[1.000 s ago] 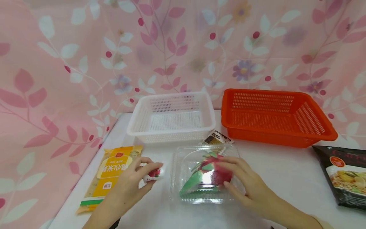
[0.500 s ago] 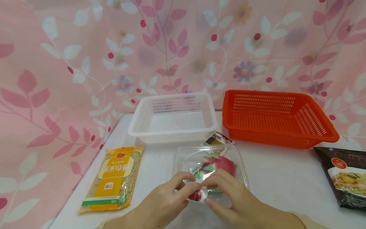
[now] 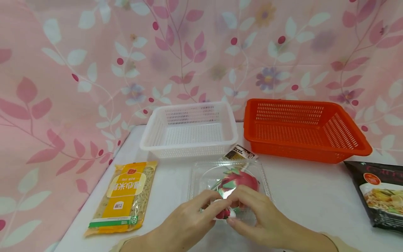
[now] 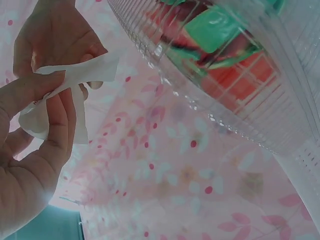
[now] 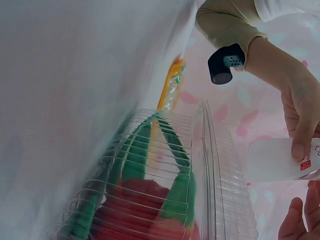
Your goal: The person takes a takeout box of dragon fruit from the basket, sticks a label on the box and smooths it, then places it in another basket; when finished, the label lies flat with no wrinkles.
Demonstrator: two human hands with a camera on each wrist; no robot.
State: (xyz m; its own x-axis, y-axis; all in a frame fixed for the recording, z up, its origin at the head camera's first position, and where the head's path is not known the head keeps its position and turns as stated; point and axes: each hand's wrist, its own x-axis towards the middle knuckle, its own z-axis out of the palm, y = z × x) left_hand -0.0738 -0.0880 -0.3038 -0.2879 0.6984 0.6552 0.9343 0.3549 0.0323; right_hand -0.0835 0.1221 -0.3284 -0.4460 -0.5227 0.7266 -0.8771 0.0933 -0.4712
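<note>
My left hand (image 3: 192,218) pinches a white label strip (image 3: 224,213) printed with red dragon fruit, over the front of a clear plastic clamshell box (image 3: 267,187). My right hand (image 3: 262,222) has its thumb and index finger at the strip's right edge. In the left wrist view the paper strip (image 4: 97,69) is folded, with a loose end sticking out. In the right wrist view my left thumb presses on the strip (image 5: 275,159), which has small red print. Inside the closed box lies a red dragon fruit (image 3: 245,180) with green leaf tips, partly hidden by my hands.
A white basket (image 3: 189,150) and a red basket (image 3: 296,150) stand at the back. Between them lies a small printed packet (image 3: 240,152). A yellow rice-noodle bag (image 3: 124,196) is on the left, a black food bag (image 3: 381,192) at the right edge.
My left hand has brought the label strip from the left to the front of the box. My right hand has come off the lid to meet it; both then shifted slightly right.
</note>
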